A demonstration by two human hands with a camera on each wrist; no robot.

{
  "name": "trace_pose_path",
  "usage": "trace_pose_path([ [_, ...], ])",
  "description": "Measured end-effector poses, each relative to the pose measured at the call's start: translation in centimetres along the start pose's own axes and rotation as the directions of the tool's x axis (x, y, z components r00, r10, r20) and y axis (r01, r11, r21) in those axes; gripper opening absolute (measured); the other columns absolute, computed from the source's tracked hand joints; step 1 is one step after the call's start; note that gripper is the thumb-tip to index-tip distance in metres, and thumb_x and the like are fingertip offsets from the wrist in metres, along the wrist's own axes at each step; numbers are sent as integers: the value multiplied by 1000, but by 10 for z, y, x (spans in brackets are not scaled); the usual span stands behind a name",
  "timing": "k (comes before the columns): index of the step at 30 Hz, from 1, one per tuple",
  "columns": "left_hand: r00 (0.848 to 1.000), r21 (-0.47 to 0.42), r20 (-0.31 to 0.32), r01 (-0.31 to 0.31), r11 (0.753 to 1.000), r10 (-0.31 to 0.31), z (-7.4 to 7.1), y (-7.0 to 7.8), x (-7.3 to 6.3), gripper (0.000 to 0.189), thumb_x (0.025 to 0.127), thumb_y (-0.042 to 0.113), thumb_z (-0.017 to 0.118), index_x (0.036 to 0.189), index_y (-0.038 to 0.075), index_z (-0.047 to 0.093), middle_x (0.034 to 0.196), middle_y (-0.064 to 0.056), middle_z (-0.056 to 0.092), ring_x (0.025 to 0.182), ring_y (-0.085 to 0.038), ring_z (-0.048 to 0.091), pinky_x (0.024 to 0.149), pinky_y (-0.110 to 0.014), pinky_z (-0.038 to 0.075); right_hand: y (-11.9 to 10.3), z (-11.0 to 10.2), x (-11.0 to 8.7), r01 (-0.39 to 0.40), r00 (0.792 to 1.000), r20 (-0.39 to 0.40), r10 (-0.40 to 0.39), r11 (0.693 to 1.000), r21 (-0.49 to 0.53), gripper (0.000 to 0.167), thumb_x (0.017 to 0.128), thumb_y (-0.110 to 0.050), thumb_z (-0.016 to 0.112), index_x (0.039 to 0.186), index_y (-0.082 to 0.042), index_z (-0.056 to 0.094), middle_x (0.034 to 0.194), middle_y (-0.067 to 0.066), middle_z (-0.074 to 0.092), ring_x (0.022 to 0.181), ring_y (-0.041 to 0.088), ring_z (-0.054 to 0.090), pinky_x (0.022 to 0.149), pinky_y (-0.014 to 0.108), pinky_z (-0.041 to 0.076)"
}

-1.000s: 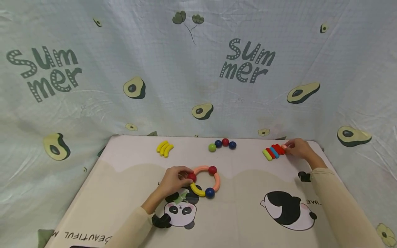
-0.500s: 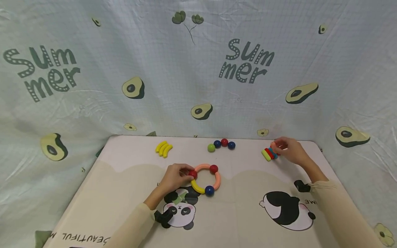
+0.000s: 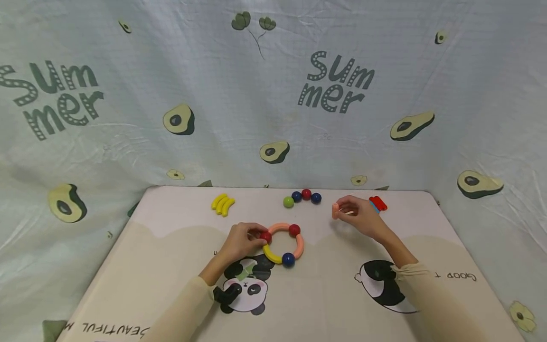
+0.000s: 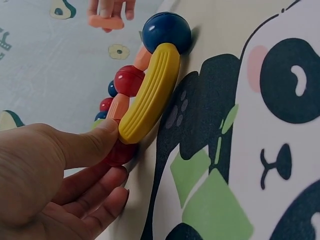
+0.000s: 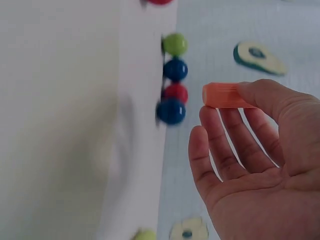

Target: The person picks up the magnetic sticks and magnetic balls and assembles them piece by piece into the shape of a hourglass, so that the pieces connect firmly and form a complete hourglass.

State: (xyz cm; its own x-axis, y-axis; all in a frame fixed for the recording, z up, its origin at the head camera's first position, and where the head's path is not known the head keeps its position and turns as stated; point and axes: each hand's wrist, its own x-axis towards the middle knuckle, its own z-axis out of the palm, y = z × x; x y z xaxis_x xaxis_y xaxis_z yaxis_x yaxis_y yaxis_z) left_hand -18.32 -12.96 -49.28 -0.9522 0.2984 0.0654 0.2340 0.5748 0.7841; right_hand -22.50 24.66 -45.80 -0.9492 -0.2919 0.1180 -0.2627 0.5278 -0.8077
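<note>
A ring of curved rods and balls lies on the table in the head view. It has two orange curved rods [image 3: 299,247], a yellow curved rod [image 3: 271,255], a blue ball [image 3: 288,260] and two red balls. My left hand [image 3: 240,243] pinches the red ball [image 3: 266,237] on the ring's left side; in the left wrist view the thumb lies by the yellow rod's end. Right of the ring, my right hand [image 3: 361,216] holds a short orange rod [image 5: 220,95] in the air between thumb and fingertips. Its other fingers are spread loosely in the right wrist view.
Three yellow curved rods [image 3: 222,204] lie at the back left. A green ball [image 3: 288,202] sits beside a row of blue and red balls [image 3: 306,194] at the back middle. Red rods [image 3: 379,203] show behind my right hand, which partly hides that group. A curtain [image 3: 231,166] hangs behind the table.
My right hand has lifted the orange rod off the group of rods at the back right and carried it left toward the ring. My left hand keeps its hold on the red ball.
</note>
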Motion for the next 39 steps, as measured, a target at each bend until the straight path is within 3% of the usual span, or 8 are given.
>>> trace_pose_path([
  [8, 1000, 3, -6, -19, 1000, 19, 0, -2, 0, 27, 87, 8, 83, 113, 9, 77, 95, 0, 73, 85, -15, 63, 81, -30, 57, -25, 54, 10, 64, 995, 66, -70, 994, 91, 26, 94, -13, 76, 118, -6, 67, 109, 6, 72, 102, 23, 69, 85, 22, 55],
  [15, 1000, -14, 8, -4, 1000, 4, 3, -1, 3, 27, 87, 8, 82, 114, 10, 77, 96, 0, 72, 86, -16, 62, 82, -30, 57, -30, 82, 17, 98, 992, 66, -105, 990, 103, 23, 94, -12, 75, 116, -8, 67, 107, 4, 73, 100, 21, 69, 86, 28, 57],
  [23, 1000, -9, 0, -2, 1000, 2, 3, -2, 3, 27, 87, 7, 82, 114, 10, 77, 97, -1, 73, 87, -16, 63, 82, -32, 57, -29, 92, 20, 68, 997, 17, -71, 988, 136, 22, 94, -11, 76, 114, -8, 67, 106, 4, 73, 100, 20, 69, 86, 26, 57],
  [31, 1000, 0, -10, -9, 1000, 9, 3, 1, 4, 27, 87, 7, 82, 114, 8, 77, 97, -2, 73, 87, -16, 64, 82, -32, 57, -24, 98, 20, 71, 997, 20, -75, 984, 160, 26, 94, -9, 75, 118, -4, 66, 110, 11, 72, 102, 25, 70, 89, 31, 57],
  [39, 1000, 0, -9, -5, 1000, 5, 4, 1, 7, 27, 87, 7, 82, 113, 8, 77, 97, -2, 73, 87, -16, 64, 82, -32, 57, -24, 98, 21, 81, 996, 20, -85, 986, 147, 27, 94, 1, 72, 119, 6, 63, 110, 21, 70, 101, 37, 69, 88, 38, 58],
])
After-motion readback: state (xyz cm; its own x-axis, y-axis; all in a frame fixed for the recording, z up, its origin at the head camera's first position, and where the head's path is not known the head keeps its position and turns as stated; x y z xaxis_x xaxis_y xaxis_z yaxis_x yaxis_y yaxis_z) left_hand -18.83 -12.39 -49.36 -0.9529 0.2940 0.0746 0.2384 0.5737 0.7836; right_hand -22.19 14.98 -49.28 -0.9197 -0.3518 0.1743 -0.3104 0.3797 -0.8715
